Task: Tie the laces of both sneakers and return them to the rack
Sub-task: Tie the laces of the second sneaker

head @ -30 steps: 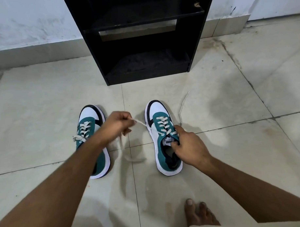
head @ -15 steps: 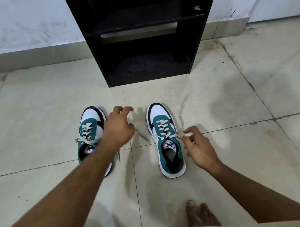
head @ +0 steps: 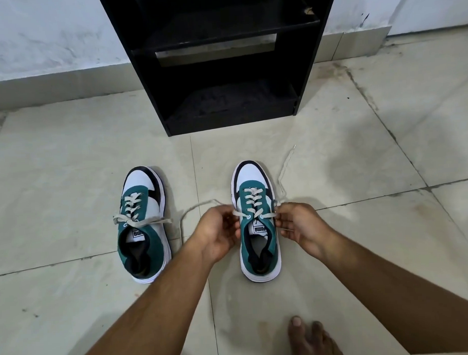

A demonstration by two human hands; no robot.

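Two teal, white and black sneakers stand on the tiled floor, toes toward the rack. The right sneaker (head: 257,224) has its laces untied. My left hand (head: 219,231) pinches the left lace end (head: 202,205) at the shoe's left side. My right hand (head: 298,224) pinches the right lace end (head: 285,167), which trails over the floor toward the rack. The left sneaker (head: 143,228) stands apart from both hands, its lace ends lying loose across its sides. The black shoe rack (head: 223,58) stands against the wall beyond the shoes, and its visible shelves hold nothing.
A bare foot (head: 310,339) rests on the floor at the bottom right, near the right sneaker's heel. The white wall (head: 50,37) runs behind the rack. Pale floor tiles (head: 67,156) spread around both shoes.
My left hand has moved right, from beside the left sneaker to the right sneaker, and closed on its left lace. My right hand has shifted up to the top eyelets, still holding the right lace.
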